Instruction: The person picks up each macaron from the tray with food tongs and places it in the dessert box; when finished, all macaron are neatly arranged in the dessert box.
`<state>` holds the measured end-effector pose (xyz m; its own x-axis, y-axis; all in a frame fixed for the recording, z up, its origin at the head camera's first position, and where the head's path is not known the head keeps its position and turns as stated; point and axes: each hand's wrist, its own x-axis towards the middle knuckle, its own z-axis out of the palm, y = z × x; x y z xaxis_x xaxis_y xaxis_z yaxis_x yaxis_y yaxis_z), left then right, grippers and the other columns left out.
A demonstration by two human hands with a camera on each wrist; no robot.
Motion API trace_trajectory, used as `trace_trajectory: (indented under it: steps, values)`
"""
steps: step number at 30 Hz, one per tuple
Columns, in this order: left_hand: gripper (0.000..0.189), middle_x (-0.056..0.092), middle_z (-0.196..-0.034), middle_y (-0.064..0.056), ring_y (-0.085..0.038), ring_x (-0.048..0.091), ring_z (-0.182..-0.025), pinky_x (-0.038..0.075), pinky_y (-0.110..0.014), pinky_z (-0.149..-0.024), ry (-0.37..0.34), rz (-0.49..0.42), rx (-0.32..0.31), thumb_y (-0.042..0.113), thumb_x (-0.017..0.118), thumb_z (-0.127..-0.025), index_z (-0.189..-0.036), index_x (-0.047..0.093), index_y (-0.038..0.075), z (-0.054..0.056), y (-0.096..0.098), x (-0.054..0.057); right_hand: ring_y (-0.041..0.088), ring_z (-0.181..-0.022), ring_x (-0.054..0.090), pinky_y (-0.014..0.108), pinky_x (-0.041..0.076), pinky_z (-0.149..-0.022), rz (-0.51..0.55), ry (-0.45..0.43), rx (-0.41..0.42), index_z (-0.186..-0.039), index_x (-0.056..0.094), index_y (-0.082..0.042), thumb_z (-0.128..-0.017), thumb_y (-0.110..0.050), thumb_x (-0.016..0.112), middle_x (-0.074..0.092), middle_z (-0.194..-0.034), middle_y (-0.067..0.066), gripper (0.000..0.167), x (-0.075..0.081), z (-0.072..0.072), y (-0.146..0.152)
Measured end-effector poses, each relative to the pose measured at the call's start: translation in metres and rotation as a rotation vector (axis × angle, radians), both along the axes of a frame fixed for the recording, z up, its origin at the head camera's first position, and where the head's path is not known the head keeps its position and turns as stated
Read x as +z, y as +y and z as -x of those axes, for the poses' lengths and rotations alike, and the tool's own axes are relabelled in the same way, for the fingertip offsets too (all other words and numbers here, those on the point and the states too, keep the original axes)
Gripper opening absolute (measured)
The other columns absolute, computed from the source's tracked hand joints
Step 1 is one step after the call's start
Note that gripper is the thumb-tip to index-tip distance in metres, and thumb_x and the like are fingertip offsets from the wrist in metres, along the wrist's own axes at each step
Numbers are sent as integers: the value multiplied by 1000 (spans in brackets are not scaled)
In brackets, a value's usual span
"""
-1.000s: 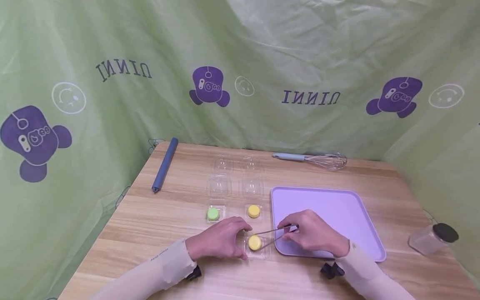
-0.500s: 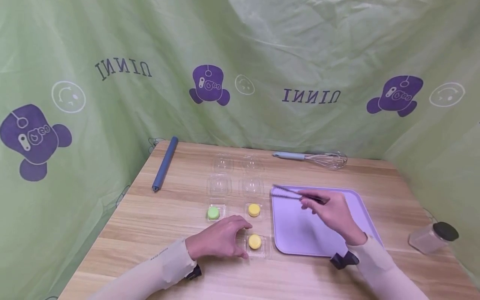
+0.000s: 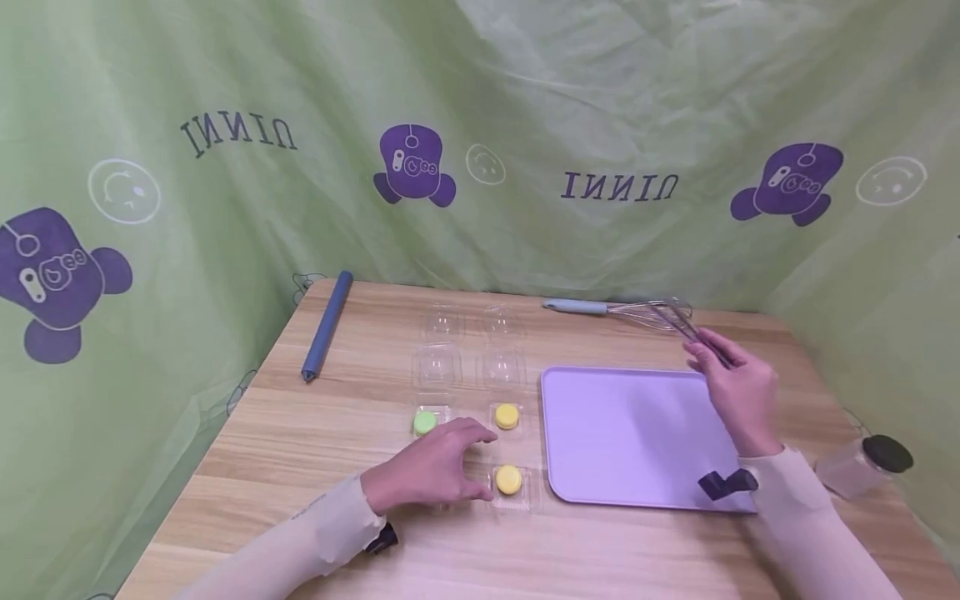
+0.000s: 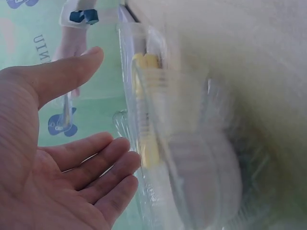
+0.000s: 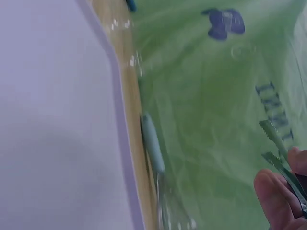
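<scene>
My left hand (image 3: pixel 427 467) rests at the table's front left, thumb and fingers spread apart, beside a clear plastic box (image 3: pixel 525 498) with a yellow macaron (image 3: pixel 508 479) in it. Behind stand another yellow macaron (image 3: pixel 506 416) and a green macaron (image 3: pixel 424 422), each in an open clear box. Close up in the left wrist view, a blurred pale macaron (image 4: pixel 206 177) sits in clear plastic; the head view hides it behind the hand. Raised over the tray's right back corner, my right hand (image 3: pixel 742 396) holds metal tongs (image 5: pixel 276 143) with serrated tips, nothing between them.
A lilac tray (image 3: pixel 622 433) lies at the right. Clear domed lids (image 3: pixel 438 364) stand behind the macarons. A whisk (image 3: pixel 577 307) lies along the back edge, a blue rolled item (image 3: pixel 327 325) at the left, and a black-lidded jar (image 3: pixel 855 467) at the far right.
My right hand has carried the tongs from the front yellow macaron up over the tray and away to the back right. The yellow macaron stays in its box; my left hand has hardly moved.
</scene>
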<state>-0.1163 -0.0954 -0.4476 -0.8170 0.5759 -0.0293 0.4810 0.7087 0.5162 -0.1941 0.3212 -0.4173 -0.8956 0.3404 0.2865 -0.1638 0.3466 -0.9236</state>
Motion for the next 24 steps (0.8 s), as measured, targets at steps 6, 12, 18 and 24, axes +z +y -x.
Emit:
trace_trajectory:
  steps: [6, 12, 18, 24]
  values:
    - [70, 65, -134, -3, -21, 63, -124, 54, -40, -109, 45, -64, 4, 43, 86, -77, -135, 62, 11, 4, -6, 8, -9, -72, 71, 10, 57, -72, 149, -151, -146, -138, 59, -1, -94, -16, 72, 73, -89, -28, 48, -10, 4, 42]
    - [70, 65, -134, -2, -23, 62, -126, 53, -44, -109, 13, -110, 43, 41, 86, -77, -135, 62, 11, 8, -11, 14, -20, -74, 59, 3, 53, -69, -48, -322, -239, -146, 53, -13, -100, -34, 63, 65, -136, 5, 51, -24, 0, 74]
    - [70, 65, -136, -3, -25, 62, -128, 52, -45, -110, 6, -139, 70, 41, 86, -77, -136, 62, 10, 10, -15, 17, 5, -96, 71, 8, 52, -73, -286, -412, -270, -146, 52, -14, -103, -37, 54, 58, -141, 18, 49, -42, -7, 89]
    - [69, 66, -135, -5, -27, 61, -129, 51, -46, -111, 33, -156, 83, 42, 85, -77, -133, 63, 8, 8, -18, 17, 47, -138, 49, 58, 42, -113, -364, -423, -235, -147, 49, -9, -105, -35, 49, 52, -147, 20, 50, -49, -6, 96]
